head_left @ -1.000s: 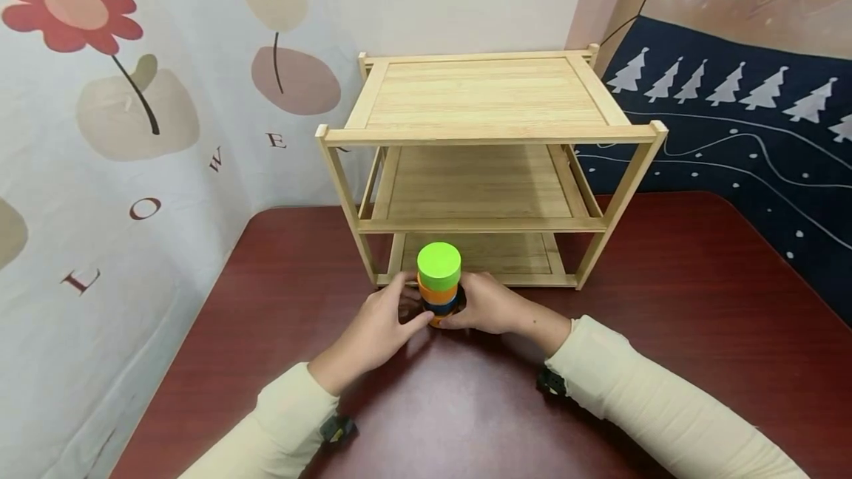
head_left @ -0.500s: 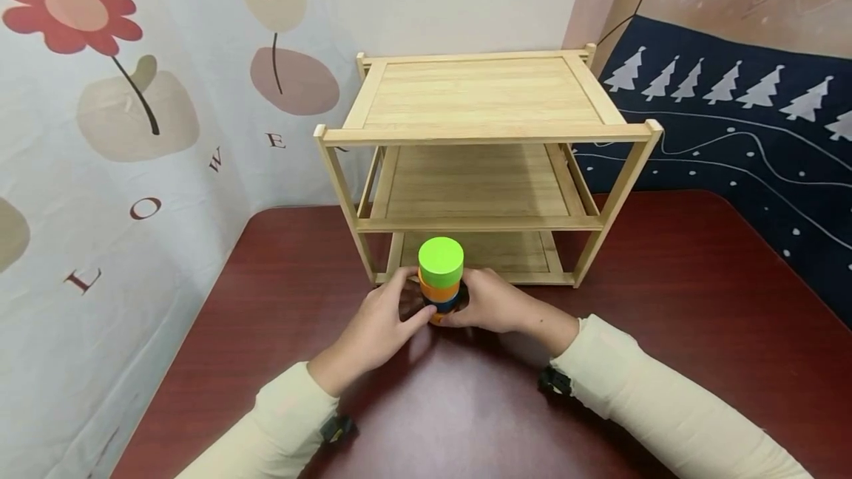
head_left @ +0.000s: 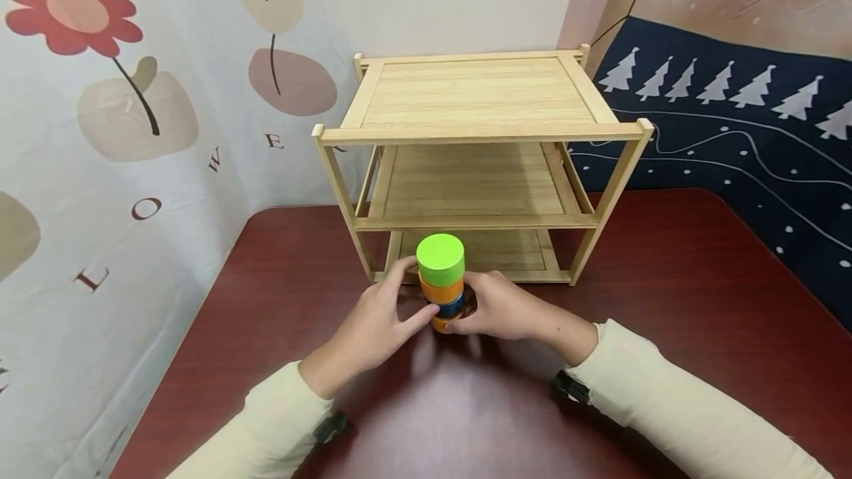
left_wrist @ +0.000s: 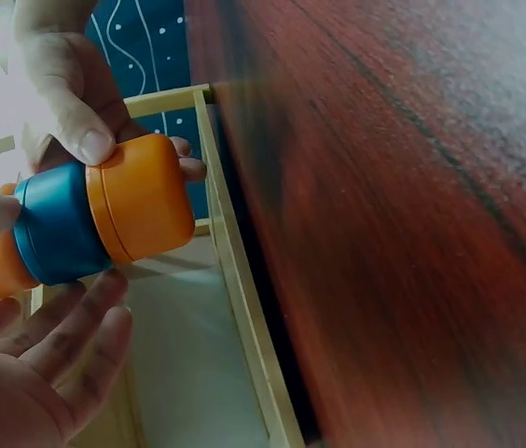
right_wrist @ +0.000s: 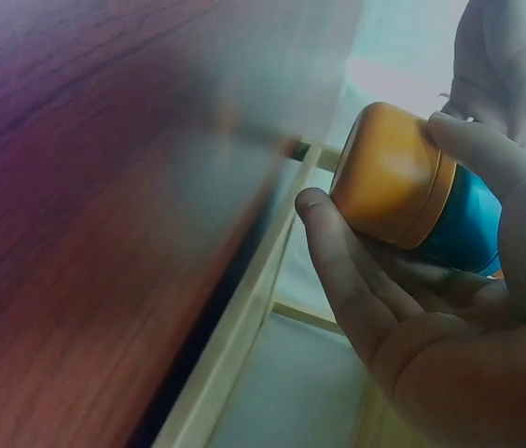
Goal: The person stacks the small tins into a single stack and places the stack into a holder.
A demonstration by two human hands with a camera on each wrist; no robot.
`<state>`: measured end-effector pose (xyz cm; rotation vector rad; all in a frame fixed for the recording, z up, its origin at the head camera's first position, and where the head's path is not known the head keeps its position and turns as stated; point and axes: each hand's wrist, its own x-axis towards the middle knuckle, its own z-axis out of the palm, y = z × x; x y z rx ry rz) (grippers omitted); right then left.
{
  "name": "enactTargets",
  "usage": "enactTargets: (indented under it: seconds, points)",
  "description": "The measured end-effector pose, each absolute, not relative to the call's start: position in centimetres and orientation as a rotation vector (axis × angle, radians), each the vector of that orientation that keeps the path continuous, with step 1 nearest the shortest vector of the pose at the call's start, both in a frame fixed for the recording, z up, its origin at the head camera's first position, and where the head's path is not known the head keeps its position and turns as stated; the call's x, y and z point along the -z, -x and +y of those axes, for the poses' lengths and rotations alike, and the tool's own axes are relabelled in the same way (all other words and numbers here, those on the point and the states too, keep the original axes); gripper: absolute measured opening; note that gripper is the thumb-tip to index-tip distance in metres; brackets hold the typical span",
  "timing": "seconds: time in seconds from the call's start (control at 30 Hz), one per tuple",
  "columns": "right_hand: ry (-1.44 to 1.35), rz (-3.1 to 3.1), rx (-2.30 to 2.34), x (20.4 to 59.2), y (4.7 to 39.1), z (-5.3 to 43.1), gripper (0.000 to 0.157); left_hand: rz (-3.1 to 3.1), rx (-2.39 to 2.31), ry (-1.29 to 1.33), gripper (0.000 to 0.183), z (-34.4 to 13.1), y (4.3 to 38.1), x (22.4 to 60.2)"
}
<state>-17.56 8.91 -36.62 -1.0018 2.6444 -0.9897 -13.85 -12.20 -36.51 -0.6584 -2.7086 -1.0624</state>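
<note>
A round stack of coloured cup-like pieces (head_left: 441, 261) stands upright between both hands in front of the rack, lime green on top, then orange, dark blue and orange. In the wrist views its bottom appears lifted off the table. My left hand (head_left: 379, 320) holds it from the left, its thumb on the blue piece (left_wrist: 62, 224) and its fingers curved behind. From the right, my right hand (head_left: 502, 307) grips the lowest orange piece (right_wrist: 394, 177) between thumb and fingers. The green top is out of sight in both wrist views.
A light wooden three-tier rack (head_left: 482, 131) stands right behind the hands on the dark red table (head_left: 279, 265). A printed wall cloth (head_left: 166, 191) borders the left and back. A dark blue cloth with white trees (head_left: 725, 124) hangs at the right.
The stack and both hands have shifted slightly to the right, and the right forearm has drawn a little outward. Both hands keep their hold. The head view has shifted slightly.
</note>
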Motion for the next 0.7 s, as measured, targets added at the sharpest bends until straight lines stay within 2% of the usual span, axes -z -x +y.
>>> enactTargets:
  seconds: [0.7]
  points:
    - [1.082, 2.733, 1.031, 33.4, 16.0, 9.9, 0.048, -2.628, 0.971, 0.787, 0.067, -11.9, 12.7, 32.2]
